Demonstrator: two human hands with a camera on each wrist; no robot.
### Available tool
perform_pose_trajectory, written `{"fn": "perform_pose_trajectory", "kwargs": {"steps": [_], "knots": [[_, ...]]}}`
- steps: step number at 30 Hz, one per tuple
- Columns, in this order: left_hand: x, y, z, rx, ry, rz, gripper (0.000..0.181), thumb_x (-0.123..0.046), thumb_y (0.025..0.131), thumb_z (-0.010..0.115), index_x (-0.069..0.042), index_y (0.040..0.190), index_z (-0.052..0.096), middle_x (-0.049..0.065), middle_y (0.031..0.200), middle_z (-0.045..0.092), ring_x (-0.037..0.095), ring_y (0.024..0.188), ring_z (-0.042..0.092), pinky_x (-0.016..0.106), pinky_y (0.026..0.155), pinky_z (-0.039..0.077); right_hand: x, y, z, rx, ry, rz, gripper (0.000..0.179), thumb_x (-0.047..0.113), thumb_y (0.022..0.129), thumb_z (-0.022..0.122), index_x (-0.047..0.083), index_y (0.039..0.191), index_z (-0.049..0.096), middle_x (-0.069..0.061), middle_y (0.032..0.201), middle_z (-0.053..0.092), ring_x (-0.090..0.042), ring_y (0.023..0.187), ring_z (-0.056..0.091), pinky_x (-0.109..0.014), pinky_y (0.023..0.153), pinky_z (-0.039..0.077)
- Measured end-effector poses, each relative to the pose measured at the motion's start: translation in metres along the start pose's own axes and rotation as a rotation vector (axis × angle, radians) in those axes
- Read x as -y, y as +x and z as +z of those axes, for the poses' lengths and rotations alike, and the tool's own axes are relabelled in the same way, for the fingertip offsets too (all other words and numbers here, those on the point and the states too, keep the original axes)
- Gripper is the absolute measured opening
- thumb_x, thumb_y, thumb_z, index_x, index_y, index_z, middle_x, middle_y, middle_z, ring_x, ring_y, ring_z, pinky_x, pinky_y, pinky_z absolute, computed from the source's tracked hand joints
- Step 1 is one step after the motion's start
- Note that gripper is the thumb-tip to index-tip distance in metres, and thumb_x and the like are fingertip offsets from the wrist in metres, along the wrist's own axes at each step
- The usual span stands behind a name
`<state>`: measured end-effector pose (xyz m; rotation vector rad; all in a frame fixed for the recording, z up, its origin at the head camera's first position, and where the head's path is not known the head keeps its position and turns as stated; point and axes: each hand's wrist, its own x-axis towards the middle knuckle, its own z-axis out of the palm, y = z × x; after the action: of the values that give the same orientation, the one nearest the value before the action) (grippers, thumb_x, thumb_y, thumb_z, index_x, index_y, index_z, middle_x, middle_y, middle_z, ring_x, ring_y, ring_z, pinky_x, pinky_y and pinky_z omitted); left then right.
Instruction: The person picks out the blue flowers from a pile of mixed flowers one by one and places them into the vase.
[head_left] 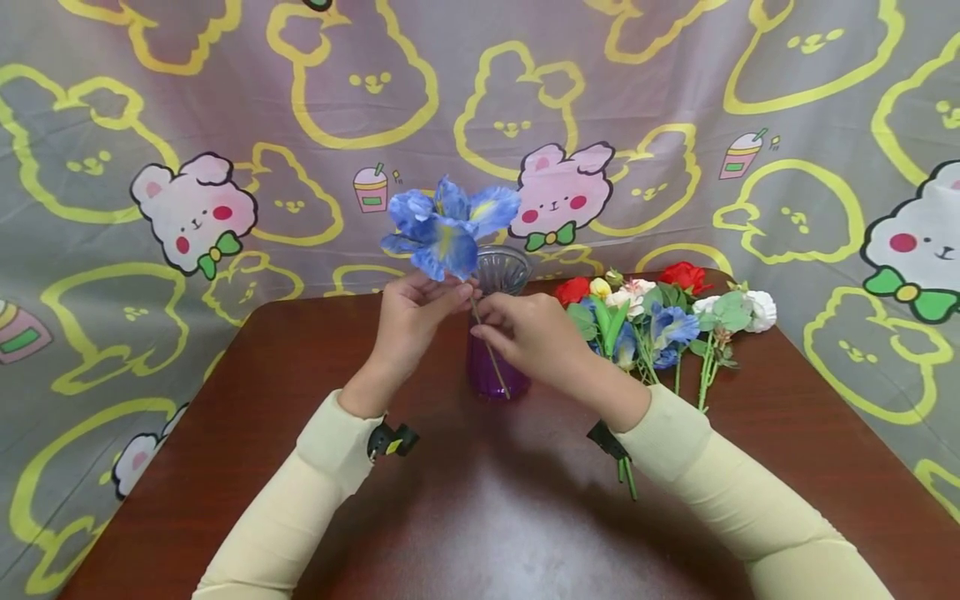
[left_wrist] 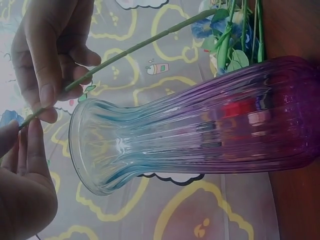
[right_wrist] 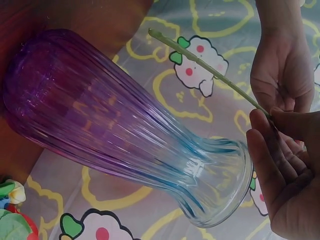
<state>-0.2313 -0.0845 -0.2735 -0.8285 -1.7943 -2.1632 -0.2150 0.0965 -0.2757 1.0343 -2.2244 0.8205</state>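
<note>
A blue artificial flower (head_left: pixel 448 229) with yellow streaks is held up in front of the vase. My left hand (head_left: pixel 412 321) pinches its green stem (left_wrist: pixel 135 47) just below the bloom. Lower on the same stem, my right hand (head_left: pixel 536 337) pinches it between thumb and fingers. The stem's free end slants down past the vase. Behind the hands stands a ribbed glass vase (left_wrist: pixel 200 130), clear and blue at the flared mouth and purple at the base. No stems show inside it. In the head view the hands hide much of the vase.
Several artificial flowers lie on the table's right side, among them a red rose (head_left: pixel 684 277), a blue flower (head_left: pixel 670 325) and a white flower (head_left: pixel 760 311). The brown table (head_left: pixel 225 467) ends at a patterned curtain (head_left: pixel 420 50) close behind the vase.
</note>
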Motion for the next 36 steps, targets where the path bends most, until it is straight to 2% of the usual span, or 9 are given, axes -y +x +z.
{"fn": "perform_pose_trajectory", "kwargs": {"steps": [9, 14, 17, 19, 24, 29, 33, 36], "knots": [[0.001, 0.0, 0.0, -0.028, -0.017, 0.015, 0.013, 0.006, 0.089, 0.065, 0.013, 0.1, 0.067, 0.01, 0.089, 0.073, 0.022, 0.084, 0.071, 0.04, 0.078, 0.057, -0.002, -0.001, 0.004, -0.001, 0.014, -0.001, 0.013, 0.011, 0.084, 0.077, 0.004, 0.09, 0.068, -0.003, 0.078, 0.072, -0.011, 0.069, 0.069, -0.023, 0.059, 0.054], [-0.002, 0.003, -0.002, -0.03, -0.005, 0.039, 0.002, 0.007, 0.089, 0.064, 0.008, 0.087, 0.065, 0.01, 0.087, 0.073, 0.022, 0.084, 0.071, 0.041, 0.079, 0.056, -0.004, -0.003, 0.002, 0.006, 0.031, 0.027, 0.014, 0.016, 0.087, 0.075, 0.005, 0.092, 0.07, -0.002, 0.079, 0.072, -0.01, 0.069, 0.068, -0.024, 0.06, 0.053], [-0.005, 0.005, -0.003, -0.033, 0.017, 0.057, 0.005, 0.006, 0.089, 0.065, 0.005, 0.084, 0.065, 0.01, 0.086, 0.073, 0.022, 0.084, 0.071, 0.042, 0.079, 0.056, -0.006, -0.005, -0.001, 0.018, 0.051, 0.072, 0.014, 0.018, 0.088, 0.075, 0.005, 0.093, 0.071, -0.002, 0.079, 0.072, -0.01, 0.068, 0.067, -0.025, 0.059, 0.052], [-0.009, 0.006, -0.004, -0.034, 0.037, 0.07, 0.004, 0.005, 0.089, 0.066, 0.008, 0.086, 0.066, 0.009, 0.086, 0.073, 0.023, 0.084, 0.071, 0.042, 0.079, 0.056, -0.008, -0.007, -0.003, 0.022, 0.067, 0.1, 0.014, 0.018, 0.088, 0.075, 0.006, 0.094, 0.071, -0.001, 0.079, 0.072, -0.01, 0.068, 0.066, -0.026, 0.059, 0.052], [-0.016, 0.01, -0.007, -0.044, 0.07, 0.095, 0.014, 0.005, 0.089, 0.066, 0.016, 0.098, 0.065, 0.008, 0.085, 0.073, 0.023, 0.083, 0.071, 0.041, 0.078, 0.057, -0.016, -0.011, -0.007, 0.012, 0.086, 0.17, 0.016, 0.019, 0.087, 0.075, 0.005, 0.094, 0.072, -0.001, 0.08, 0.072, -0.01, 0.068, 0.065, -0.028, 0.061, 0.053], [-0.025, 0.016, -0.01, -0.053, 0.024, 0.142, 0.01, 0.009, 0.087, 0.065, 0.012, 0.096, 0.067, 0.009, 0.083, 0.072, 0.023, 0.079, 0.07, 0.039, 0.076, 0.058, -0.028, -0.015, -0.011, 0.01, 0.004, 0.277, 0.02, 0.025, 0.086, 0.076, 0.006, 0.091, 0.073, -0.001, 0.078, 0.071, -0.011, 0.066, 0.063, -0.03, 0.061, 0.052], [-0.033, 0.022, -0.012, -0.061, 0.003, 0.182, 0.01, 0.011, 0.086, 0.065, 0.005, 0.092, 0.07, 0.01, 0.082, 0.072, 0.022, 0.075, 0.07, 0.036, 0.072, 0.058, -0.037, -0.017, -0.015, 0.051, -0.038, 0.395, 0.028, 0.032, 0.084, 0.078, 0.006, 0.092, 0.073, -0.002, 0.08, 0.071, -0.014, 0.071, 0.065, -0.033, 0.065, 0.053], [-0.038, 0.025, -0.013, -0.088, -0.014, 0.171, 0.018, 0.012, 0.086, 0.064, -0.003, 0.088, 0.072, 0.008, 0.082, 0.072, 0.019, 0.073, 0.07, 0.034, 0.072, 0.058, -0.043, -0.018, -0.015, 0.088, -0.033, 0.462, 0.034, 0.033, 0.081, 0.08, 0.004, 0.097, 0.072, -0.006, 0.086, 0.071, -0.019, 0.078, 0.067, -0.036, 0.07, 0.055]]}}
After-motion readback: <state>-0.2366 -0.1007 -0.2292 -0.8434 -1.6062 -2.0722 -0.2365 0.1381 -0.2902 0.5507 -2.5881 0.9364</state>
